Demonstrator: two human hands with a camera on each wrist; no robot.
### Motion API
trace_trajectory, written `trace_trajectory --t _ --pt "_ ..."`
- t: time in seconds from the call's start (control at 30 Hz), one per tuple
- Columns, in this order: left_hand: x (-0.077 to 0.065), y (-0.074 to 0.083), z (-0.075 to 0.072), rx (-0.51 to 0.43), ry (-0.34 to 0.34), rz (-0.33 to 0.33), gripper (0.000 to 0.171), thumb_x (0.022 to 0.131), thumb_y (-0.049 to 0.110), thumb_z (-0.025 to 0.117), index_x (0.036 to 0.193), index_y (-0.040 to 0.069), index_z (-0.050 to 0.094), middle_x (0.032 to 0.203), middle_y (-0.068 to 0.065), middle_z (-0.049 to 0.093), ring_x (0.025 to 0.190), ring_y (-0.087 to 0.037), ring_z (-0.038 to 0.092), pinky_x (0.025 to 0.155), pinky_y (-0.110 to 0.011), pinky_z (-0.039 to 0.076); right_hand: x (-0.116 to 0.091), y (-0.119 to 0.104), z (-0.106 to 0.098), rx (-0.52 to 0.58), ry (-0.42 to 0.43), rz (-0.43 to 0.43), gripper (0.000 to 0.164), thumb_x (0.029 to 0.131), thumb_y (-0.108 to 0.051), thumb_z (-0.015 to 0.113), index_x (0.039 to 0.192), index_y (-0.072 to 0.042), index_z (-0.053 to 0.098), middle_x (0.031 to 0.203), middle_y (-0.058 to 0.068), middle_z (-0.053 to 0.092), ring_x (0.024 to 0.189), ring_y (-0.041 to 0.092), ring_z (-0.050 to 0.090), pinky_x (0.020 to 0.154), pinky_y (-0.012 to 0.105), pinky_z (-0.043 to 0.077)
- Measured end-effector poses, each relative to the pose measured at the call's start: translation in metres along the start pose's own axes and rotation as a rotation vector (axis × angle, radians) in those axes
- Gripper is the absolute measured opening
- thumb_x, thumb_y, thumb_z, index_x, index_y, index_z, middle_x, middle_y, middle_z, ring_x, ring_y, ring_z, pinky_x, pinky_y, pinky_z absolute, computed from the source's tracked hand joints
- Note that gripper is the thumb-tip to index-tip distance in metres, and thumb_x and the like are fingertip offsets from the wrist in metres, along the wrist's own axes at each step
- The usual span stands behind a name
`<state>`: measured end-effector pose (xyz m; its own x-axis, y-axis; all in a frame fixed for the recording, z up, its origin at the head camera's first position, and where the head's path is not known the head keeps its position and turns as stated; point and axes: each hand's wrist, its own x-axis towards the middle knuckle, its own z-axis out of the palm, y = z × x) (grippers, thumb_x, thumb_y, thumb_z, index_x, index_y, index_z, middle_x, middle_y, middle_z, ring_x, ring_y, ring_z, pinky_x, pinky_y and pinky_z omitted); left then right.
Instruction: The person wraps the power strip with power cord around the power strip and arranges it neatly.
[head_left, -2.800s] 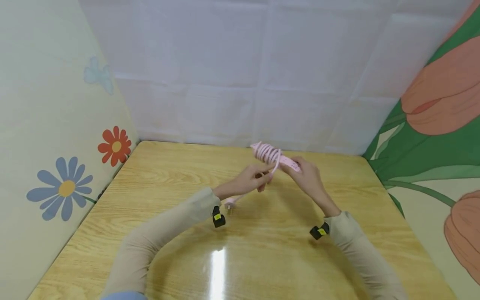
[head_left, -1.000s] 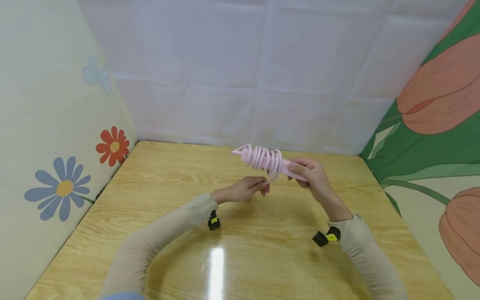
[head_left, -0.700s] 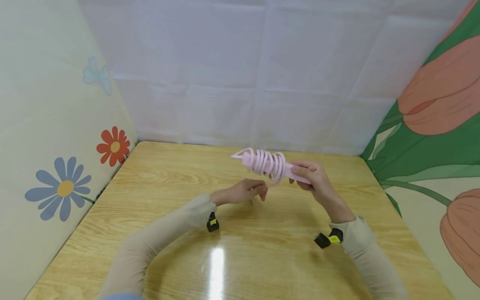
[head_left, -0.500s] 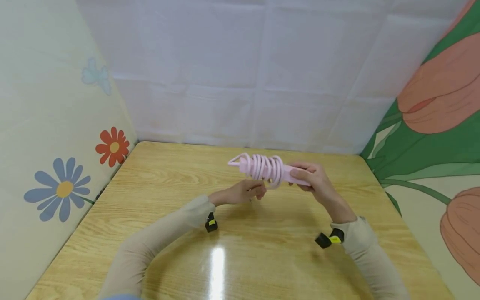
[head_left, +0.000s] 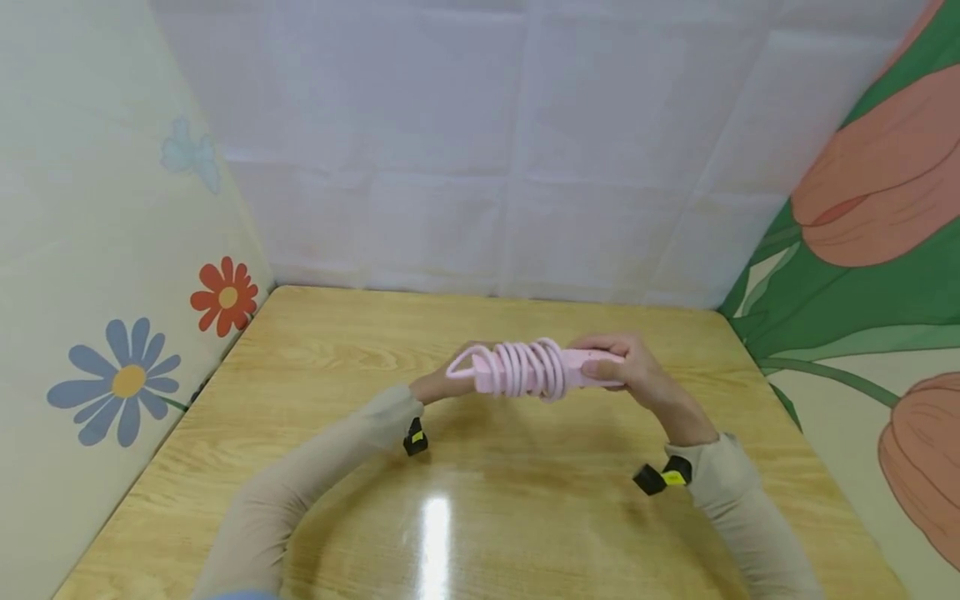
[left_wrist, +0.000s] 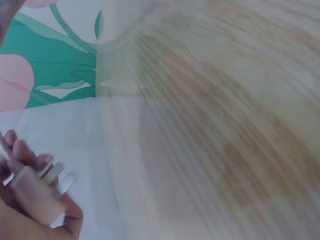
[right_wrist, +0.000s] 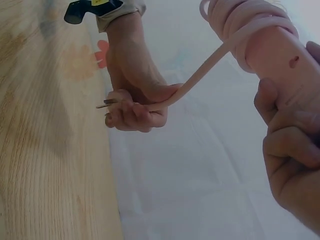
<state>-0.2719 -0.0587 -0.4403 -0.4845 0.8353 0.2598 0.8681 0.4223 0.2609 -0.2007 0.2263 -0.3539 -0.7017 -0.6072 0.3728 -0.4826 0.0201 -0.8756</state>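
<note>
A pink power strip point(head_left: 575, 365) is raised above the table in the head view, with its pink cord point(head_left: 528, 369) wound in several loops around the left part. My right hand point(head_left: 637, 372) grips the strip's right end, thumb on the near side. Partly hidden behind the coils is my left hand point(head_left: 444, 383). In the right wrist view, curled fingers of the left hand point(right_wrist: 135, 107) hold the cord's free end, which runs taut from the coil. The left wrist view shows the plug point(left_wrist: 37, 195) in that hand, its metal prongs sticking out, somewhat blurred.
Under both hands lies a wood-grain table point(head_left: 525, 500). A white sheet point(head_left: 420, 225) hangs along its back edge. Flower-printed panels stand at the left point(head_left: 90, 250) and right point(head_left: 892, 275). A black wrist camera point(head_left: 416, 437) sits under the left cuff, another point(head_left: 660, 478) under the right.
The power strip has come lower and nearer and turned from tilted to nearly level. My left hand has gone from in front of the strip to behind it, still holding the cord end.
</note>
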Motion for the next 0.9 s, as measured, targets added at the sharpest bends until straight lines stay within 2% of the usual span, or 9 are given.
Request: trace_trajectory --t 0.03,0.07,0.1,0.2,0.27,0.37,0.57,0.73,0.9 --pt "0.001 -0.001 0.000 -0.293 0.025 -0.072 0.015 0.095 -0.005 0.048 0.088 -0.009 0.061 0.082 -0.004 0.063 0.071 -0.001 0.051 0.067 -0.011 0.045 -0.001 0.000 0.000 -0.006 -0.028 -0.002 0.025 0.090 -0.002 0.058 0.112 -0.001 0.070 0.076 0.002 0.064 0.054 0.006 0.045 0.038 0.023 0.037" --pt "0.001 -0.001 -0.001 -0.412 0.116 -0.123 0.012 0.094 -0.001 0.054 0.086 -0.007 0.061 0.078 -0.006 0.062 0.069 -0.004 0.050 0.065 -0.013 0.045 -0.001 0.001 0.000 -0.020 -0.060 -0.006 0.025 0.090 0.000 0.058 0.112 0.002 0.069 0.080 0.003 0.065 0.057 0.006 0.047 0.040 0.023 0.040" --pt "0.003 0.000 -0.002 -0.442 0.220 -0.148 0.013 0.093 0.006 0.063 0.081 0.000 0.062 0.071 -0.006 0.059 0.063 -0.005 0.048 0.060 -0.015 0.044 -0.001 0.001 0.000 -0.035 -0.091 -0.004 0.025 0.090 0.001 0.059 0.113 0.003 0.068 0.083 0.003 0.067 0.060 0.007 0.050 0.043 0.023 0.044" --pt "0.006 0.003 -0.007 -0.371 0.200 -0.254 0.024 0.090 0.025 0.073 0.076 0.010 0.061 0.064 0.003 0.054 0.056 -0.006 0.044 0.052 -0.021 0.041 -0.002 0.002 -0.001 -0.077 -0.164 0.028 0.026 0.088 0.003 0.062 0.114 0.005 0.067 0.092 0.007 0.069 0.070 0.012 0.058 0.055 0.026 0.052" --pt "0.007 0.005 -0.011 -0.326 0.188 -0.279 0.032 0.087 0.036 0.078 0.075 0.012 0.060 0.063 0.004 0.054 0.055 -0.007 0.043 0.051 -0.022 0.039 -0.002 0.003 -0.002 -0.110 -0.199 0.060 0.026 0.087 0.002 0.064 0.113 0.003 0.068 0.097 0.008 0.070 0.074 0.014 0.061 0.060 0.028 0.054" --pt "0.006 0.006 -0.014 -0.317 0.167 -0.301 0.036 0.083 0.044 0.080 0.076 0.014 0.060 0.063 0.004 0.055 0.054 -0.007 0.043 0.050 -0.021 0.038 -0.002 0.005 -0.002 -0.155 -0.240 0.094 0.026 0.087 -0.002 0.065 0.112 -0.001 0.070 0.095 0.008 0.071 0.071 0.014 0.062 0.059 0.027 0.054" --pt "0.005 0.004 -0.019 -0.364 0.159 -0.283 0.030 0.083 0.036 0.081 0.082 0.013 0.061 0.069 0.005 0.059 0.057 -0.007 0.050 0.052 -0.022 0.045 -0.003 0.012 -0.001 -0.263 -0.307 0.122 0.023 0.087 -0.010 0.068 0.110 -0.007 0.072 0.089 0.002 0.072 0.062 0.012 0.061 0.051 0.026 0.052" --pt "0.008 0.004 -0.028 -0.371 0.246 -0.241 0.026 0.081 0.025 0.084 0.087 0.008 0.066 0.078 0.003 0.065 0.068 -0.009 0.060 0.063 -0.023 0.053 -0.002 0.019 -0.001 -0.352 -0.296 0.178 0.019 0.089 -0.017 0.070 0.107 -0.011 0.072 0.081 -0.002 0.070 0.058 0.009 0.057 0.048 0.025 0.049" --pt "0.014 0.010 -0.037 -0.346 0.324 -0.206 0.025 0.078 0.018 0.086 0.087 0.005 0.067 0.079 0.003 0.066 0.072 -0.009 0.061 0.069 -0.023 0.052 0.001 0.026 0.000 -0.424 -0.271 0.217 0.019 0.089 -0.022 0.071 0.105 -0.011 0.073 0.075 -0.006 0.067 0.056 0.006 0.054 0.048 0.024 0.047"
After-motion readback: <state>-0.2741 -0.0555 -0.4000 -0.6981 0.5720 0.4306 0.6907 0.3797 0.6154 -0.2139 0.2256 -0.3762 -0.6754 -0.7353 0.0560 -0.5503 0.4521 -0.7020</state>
